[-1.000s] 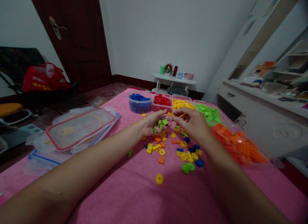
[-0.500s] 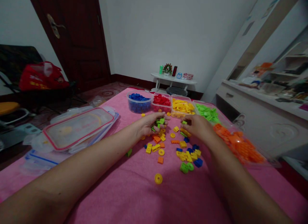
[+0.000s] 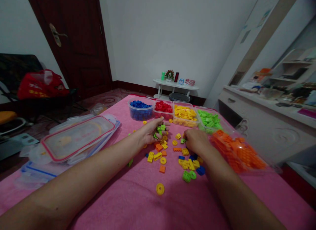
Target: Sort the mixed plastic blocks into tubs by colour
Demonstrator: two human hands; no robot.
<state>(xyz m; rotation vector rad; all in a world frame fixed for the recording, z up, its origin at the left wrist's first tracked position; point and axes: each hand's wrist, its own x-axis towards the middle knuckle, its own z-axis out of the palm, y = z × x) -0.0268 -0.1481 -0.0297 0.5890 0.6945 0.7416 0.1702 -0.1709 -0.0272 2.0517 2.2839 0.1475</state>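
Observation:
My left hand is turned palm up, its fingers curled round several green building blocks. To its right, my right hand points down at the cloth with its fingers bent together. A small green block shows at its fingertips; whether it is gripped or only touched is hard to see. Loose blocks lie scattered between and below the hands: yellow blocks, an orange block, a blue block, green blocks and a yellow wheel-shaped piece.
Beyond the hands stand tubs of blue blocks, red blocks, yellow blocks and green blocks. A tub of orange blocks is at the right. Stacked plastic lids lie left on the pink cloth.
My right hand has dropped lower towards the loose pieces, and its fingers have bent downward. My left hand still cradles the green blocks. The view has shifted slightly.

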